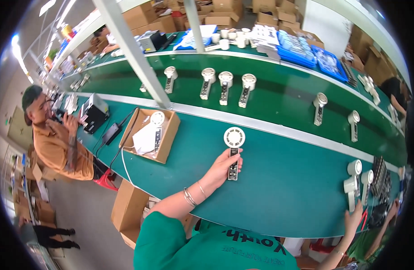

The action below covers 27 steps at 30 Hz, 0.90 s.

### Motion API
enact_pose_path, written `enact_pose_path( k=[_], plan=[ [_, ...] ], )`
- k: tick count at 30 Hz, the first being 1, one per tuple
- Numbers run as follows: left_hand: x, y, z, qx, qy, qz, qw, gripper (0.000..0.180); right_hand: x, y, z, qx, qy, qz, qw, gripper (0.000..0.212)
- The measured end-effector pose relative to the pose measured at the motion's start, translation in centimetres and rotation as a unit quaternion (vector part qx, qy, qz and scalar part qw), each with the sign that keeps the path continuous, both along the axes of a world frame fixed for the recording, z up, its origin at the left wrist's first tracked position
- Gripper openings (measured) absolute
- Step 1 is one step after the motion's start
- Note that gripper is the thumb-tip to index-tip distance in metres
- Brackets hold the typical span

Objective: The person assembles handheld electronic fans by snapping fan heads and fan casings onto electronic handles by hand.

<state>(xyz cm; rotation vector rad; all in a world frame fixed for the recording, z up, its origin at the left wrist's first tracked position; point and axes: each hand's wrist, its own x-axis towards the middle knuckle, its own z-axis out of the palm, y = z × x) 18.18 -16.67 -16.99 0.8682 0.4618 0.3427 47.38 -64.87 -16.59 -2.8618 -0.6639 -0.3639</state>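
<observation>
Left hand (225, 166): fingers closed around the dark handle of a white handheld fan (234, 150), lying flat on the worktop (270, 189) with its round head pointing away
Right hand (352, 219): reaching to the worktop's near edge, fingers apart, touching a cluster of white fans (356, 180) (grip unclear)
Cardboard box (149, 134): open on the worktop, left of the held fan, one fan inside
Conveyor belt (279, 90): beyond the pale divider, fans lying spaced apart, likely for passing down the line

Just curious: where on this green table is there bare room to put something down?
Bare: between the box and the hand-held fan, and from that fan to the fans at the right end. Crowded: the far shelf.
</observation>
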Motion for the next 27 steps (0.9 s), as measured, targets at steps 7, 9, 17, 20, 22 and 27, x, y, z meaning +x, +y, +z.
enact_pose_path(
  k=[7,9,17,20,22,27],
  plan=[
    [0.1,-0.9,0.2,0.044,-0.008,-0.008,0.999,0.033,-0.4,4.0,1.5,0.009,-0.017,0.064,0.998,0.035],
    [0.2,-1.0,0.1,0.057,-0.003,-0.012,0.998,0.034,-0.7,5.1,2.9,0.027,0.071,0.041,0.996,0.030],
    [0.8,-0.9,-0.2,0.072,-0.003,0.018,0.997,0.035,-3.7,14.2,1.4,0.254,0.409,0.091,0.872,0.041],
    [0.7,-0.6,-0.4,0.080,-0.004,0.045,0.996,0.035,-6.4,22.1,2.6,0.304,0.525,0.089,0.790,0.046],
    [0.7,-0.7,-0.3,0.080,-0.007,0.069,0.994,0.034,-7.8,26.3,1.9,0.358,0.567,0.144,0.728,0.047],
    [0.9,0.0,-0.3,0.080,-0.013,0.142,0.987,0.030,-11.5,34.8,0.9,0.416,0.610,0.216,0.639,0.036]
  ],
)
